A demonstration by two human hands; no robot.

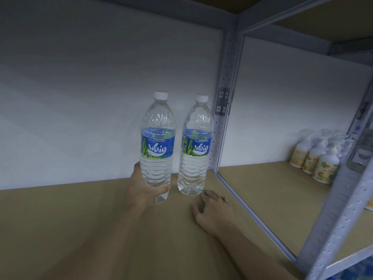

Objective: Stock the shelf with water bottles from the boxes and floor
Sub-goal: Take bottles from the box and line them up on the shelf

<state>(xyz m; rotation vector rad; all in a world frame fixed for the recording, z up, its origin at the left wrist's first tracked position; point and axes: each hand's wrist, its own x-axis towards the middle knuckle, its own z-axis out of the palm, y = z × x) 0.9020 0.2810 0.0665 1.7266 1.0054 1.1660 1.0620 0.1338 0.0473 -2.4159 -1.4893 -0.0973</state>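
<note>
**Held water bottle (157, 142) close beside its neighbour: mind the knock**

Your left hand (141, 186) grips the held water bottle low down, fingers curled round its base. It stands near upright over the back of the shelf board (80, 219). I cannot tell whether its base touches the board yet.

Just to its right, the standing water bottle (194, 146) rests on the board by the grey upright (224, 118), with only a narrow gap between the two bottles. Your right hand (212, 209) lies flat on the board just in front of that bottle, fingers relaxed and holding nothing.

The likely risks, as I judge them:
- With so low a grip the tall, full bottle is top-heavy. If you let go before the base sits flat, it could tip.
- Setting it down too far right would bump the standing bottle. That one is tall on a narrow base and could fall against the upright or roll forward.
- Lifting your right hand carelessly could clip the standing bottle's foot.

Count:
- Water bottles: two, both capped and labelled.
- Hands: two.
- Pump bottles (314, 156) in the next bay: three with labels showing at the front. More stand behind them, too blurred to number.
</note>
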